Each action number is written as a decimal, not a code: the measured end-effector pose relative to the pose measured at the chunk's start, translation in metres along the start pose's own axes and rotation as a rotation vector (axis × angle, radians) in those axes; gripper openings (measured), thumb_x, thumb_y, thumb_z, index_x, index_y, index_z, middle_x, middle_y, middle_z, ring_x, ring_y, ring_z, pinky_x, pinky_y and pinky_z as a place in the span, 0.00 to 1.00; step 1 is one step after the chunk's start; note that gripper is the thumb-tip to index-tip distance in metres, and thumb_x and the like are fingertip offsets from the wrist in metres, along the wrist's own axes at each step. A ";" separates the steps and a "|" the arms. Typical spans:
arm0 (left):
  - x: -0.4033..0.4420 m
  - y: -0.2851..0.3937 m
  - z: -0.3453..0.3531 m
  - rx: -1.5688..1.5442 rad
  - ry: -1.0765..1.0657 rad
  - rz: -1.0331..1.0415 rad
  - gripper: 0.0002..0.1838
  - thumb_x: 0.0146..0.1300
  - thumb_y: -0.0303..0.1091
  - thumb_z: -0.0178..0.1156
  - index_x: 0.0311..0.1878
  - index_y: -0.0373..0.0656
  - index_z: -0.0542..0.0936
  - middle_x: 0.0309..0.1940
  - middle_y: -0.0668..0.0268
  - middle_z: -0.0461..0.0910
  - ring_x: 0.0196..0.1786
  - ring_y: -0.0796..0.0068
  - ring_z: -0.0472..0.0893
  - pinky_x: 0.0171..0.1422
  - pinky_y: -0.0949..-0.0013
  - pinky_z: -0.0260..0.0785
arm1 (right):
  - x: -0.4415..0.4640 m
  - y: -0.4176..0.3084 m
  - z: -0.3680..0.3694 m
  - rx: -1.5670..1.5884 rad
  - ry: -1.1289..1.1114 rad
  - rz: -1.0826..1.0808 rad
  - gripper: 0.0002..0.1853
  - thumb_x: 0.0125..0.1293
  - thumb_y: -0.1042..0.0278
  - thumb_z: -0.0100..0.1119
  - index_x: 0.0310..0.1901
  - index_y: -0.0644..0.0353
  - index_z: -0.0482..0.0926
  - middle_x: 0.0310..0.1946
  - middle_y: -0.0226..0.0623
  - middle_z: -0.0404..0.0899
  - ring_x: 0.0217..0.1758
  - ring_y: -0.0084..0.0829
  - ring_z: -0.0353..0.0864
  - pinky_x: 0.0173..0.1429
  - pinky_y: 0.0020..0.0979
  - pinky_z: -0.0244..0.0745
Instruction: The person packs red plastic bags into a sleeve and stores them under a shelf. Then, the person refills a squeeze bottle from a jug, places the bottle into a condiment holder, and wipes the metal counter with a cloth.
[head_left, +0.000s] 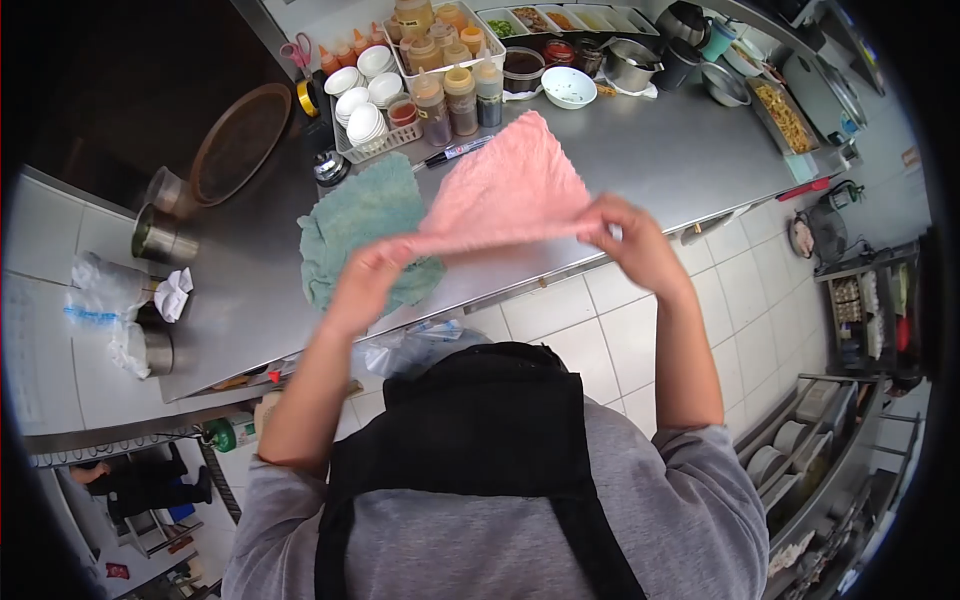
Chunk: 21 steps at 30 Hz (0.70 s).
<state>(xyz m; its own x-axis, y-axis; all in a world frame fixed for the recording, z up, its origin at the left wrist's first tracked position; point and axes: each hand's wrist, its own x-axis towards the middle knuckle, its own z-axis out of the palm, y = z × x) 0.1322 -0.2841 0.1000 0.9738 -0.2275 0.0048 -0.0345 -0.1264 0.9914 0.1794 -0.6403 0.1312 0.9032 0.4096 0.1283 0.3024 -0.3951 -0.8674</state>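
A pink cloth (510, 180) is stretched between my two hands above the steel counter, its near edge pulled taut and its far corner pointing away from me. My left hand (375, 270) is closed on the left end of that edge, over a crumpled green cloth (350, 220) on the counter. At the right end, my right hand (620, 232) pinches the other corner. Both hands are slightly blurred. Behind the pink cloth lies a black marker (455, 152), partly covered by it.
On the steel counter (660, 160), a basket of white bowls (365, 120) and several sauce bottles (460, 95) stand at the back. A white bowl (569, 88) sits right of them. A round brown tray (240, 143) and metal containers (165, 235) are at left.
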 end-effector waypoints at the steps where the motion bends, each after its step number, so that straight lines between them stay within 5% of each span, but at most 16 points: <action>1: -0.012 -0.033 0.009 -0.017 -0.015 -0.093 0.18 0.76 0.41 0.52 0.55 0.37 0.82 0.47 0.65 0.84 0.51 0.81 0.78 0.60 0.71 0.68 | -0.011 0.013 0.009 -0.042 -0.011 0.079 0.06 0.63 0.75 0.64 0.41 0.62 0.81 0.35 0.31 0.75 0.37 0.26 0.70 0.45 0.28 0.69; 7: -0.028 -0.112 0.028 0.006 -0.070 -0.276 0.17 0.73 0.38 0.57 0.55 0.35 0.81 0.41 0.68 0.84 0.44 0.83 0.77 0.53 0.73 0.70 | -0.032 0.057 0.036 -0.105 -0.108 0.341 0.04 0.66 0.75 0.60 0.41 0.62 0.81 0.36 0.31 0.77 0.42 0.26 0.74 0.50 0.28 0.70; 10: 0.018 -0.100 0.016 -0.167 0.141 -0.234 0.20 0.69 0.39 0.62 0.58 0.37 0.79 0.45 0.65 0.82 0.45 0.79 0.78 0.51 0.72 0.72 | 0.020 0.066 0.035 -0.191 0.067 0.205 0.12 0.66 0.74 0.60 0.50 0.58 0.82 0.42 0.35 0.79 0.44 0.30 0.76 0.49 0.27 0.72; 11: 0.029 -0.089 0.012 -0.168 0.139 -0.233 0.20 0.69 0.39 0.62 0.58 0.37 0.79 0.45 0.65 0.82 0.45 0.79 0.78 0.51 0.72 0.72 | 0.037 0.058 0.038 -0.340 0.123 0.092 0.16 0.67 0.71 0.58 0.56 0.53 0.80 0.52 0.39 0.77 0.54 0.38 0.76 0.56 0.37 0.73; 12: 0.038 -0.077 0.009 0.085 0.294 -0.101 0.22 0.67 0.40 0.64 0.60 0.38 0.77 0.49 0.61 0.80 0.48 0.73 0.78 0.52 0.70 0.72 | 0.045 0.054 0.051 -0.342 0.124 0.090 0.16 0.67 0.71 0.58 0.56 0.53 0.80 0.52 0.39 0.77 0.54 0.38 0.76 0.56 0.37 0.73; 14: 0.043 -0.071 -0.002 0.338 0.458 0.039 0.25 0.65 0.41 0.66 0.62 0.40 0.76 0.53 0.58 0.77 0.51 0.68 0.78 0.52 0.67 0.73 | 0.064 0.054 0.081 -0.890 0.251 -0.100 0.23 0.67 0.66 0.59 0.64 0.46 0.73 0.63 0.36 0.71 0.64 0.40 0.71 0.65 0.50 0.66; 16: 0.033 -0.076 -0.023 0.729 0.313 0.112 0.28 0.61 0.42 0.67 0.63 0.44 0.75 0.59 0.56 0.71 0.57 0.55 0.75 0.54 0.61 0.73 | 0.065 0.075 0.125 -0.957 0.016 -0.237 0.29 0.68 0.52 0.57 0.71 0.37 0.65 0.71 0.30 0.64 0.73 0.40 0.63 0.72 0.60 0.54; 19: -0.002 -0.101 -0.028 1.085 0.205 0.045 0.24 0.61 0.39 0.66 0.59 0.43 0.77 0.55 0.58 0.74 0.55 0.53 0.76 0.55 0.59 0.71 | 0.036 0.091 0.172 -0.931 -0.060 -0.212 0.31 0.69 0.41 0.51 0.73 0.32 0.62 0.75 0.25 0.58 0.79 0.40 0.53 0.76 0.60 0.48; 21: -0.009 -0.108 -0.045 0.979 0.198 -0.037 0.23 0.62 0.37 0.66 0.59 0.43 0.77 0.55 0.58 0.75 0.55 0.54 0.77 0.55 0.59 0.72 | 0.042 0.092 0.172 -0.932 -0.094 -0.192 0.31 0.70 0.39 0.49 0.73 0.31 0.61 0.76 0.24 0.56 0.80 0.40 0.51 0.77 0.61 0.46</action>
<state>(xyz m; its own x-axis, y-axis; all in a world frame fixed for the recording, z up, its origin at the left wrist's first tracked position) 0.1374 -0.2252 -0.0012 0.9948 -0.0533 0.0863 -0.0865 -0.8902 0.4473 0.1929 -0.5179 -0.0264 0.7970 0.5839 0.1542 0.6005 -0.7935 -0.0990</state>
